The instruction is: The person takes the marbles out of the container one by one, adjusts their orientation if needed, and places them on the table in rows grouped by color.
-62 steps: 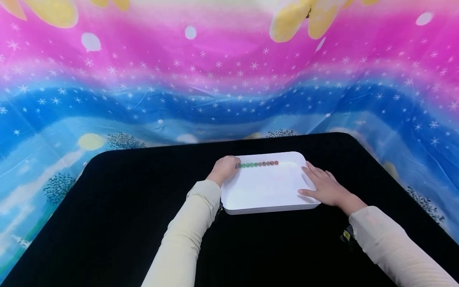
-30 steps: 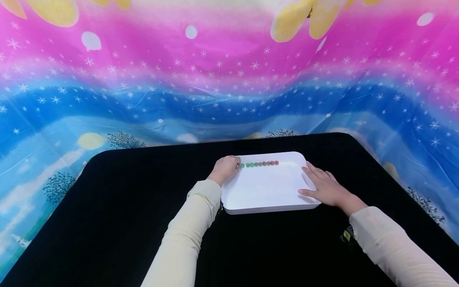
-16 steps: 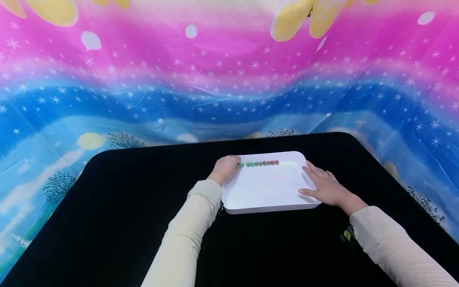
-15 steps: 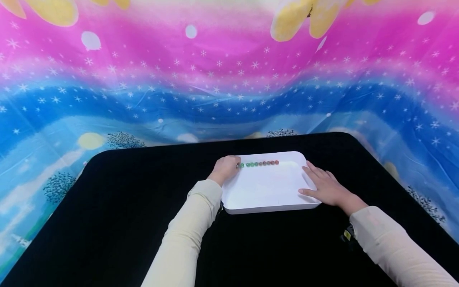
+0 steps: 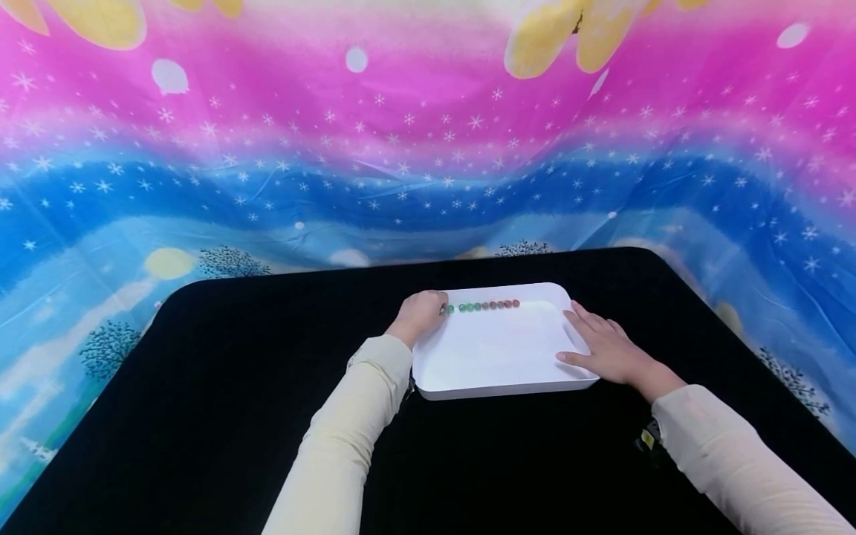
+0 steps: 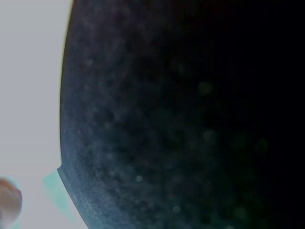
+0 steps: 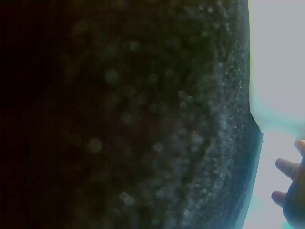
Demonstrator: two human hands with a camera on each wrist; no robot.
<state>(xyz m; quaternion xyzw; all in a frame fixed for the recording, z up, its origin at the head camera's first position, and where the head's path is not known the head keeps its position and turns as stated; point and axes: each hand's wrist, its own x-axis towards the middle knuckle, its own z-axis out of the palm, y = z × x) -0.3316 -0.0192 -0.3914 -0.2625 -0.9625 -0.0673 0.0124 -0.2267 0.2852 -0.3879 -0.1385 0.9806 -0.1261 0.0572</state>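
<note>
In the head view a white tray (image 5: 495, 349) lies on the black tabletop. A row of small round glass marbles (image 5: 484, 306), green on the left and reddish on the right, runs along its far side. My left hand (image 5: 420, 316) reaches over the tray's far left corner, fingers curled down at a marble at the row's left end, mostly hidden by the fingertips. Beside it sits a green marble (image 5: 451, 309), a small gap from the others. My right hand (image 5: 605, 348) rests spread on the tray's right rim; its fingertips (image 7: 287, 168) show in the right wrist view.
A black-covered table (image 5: 267, 386) surrounds the tray. Behind it hangs a pink and blue patterned cloth (image 5: 401, 148). Both wrist views are mostly dark and blurred, with a fingertip (image 6: 8, 202) at the left wrist view's lower left.
A gap has opened near the row's left end: the green marble beside my left fingers now stands apart from the rest. My right hand and the tray have stayed put.
</note>
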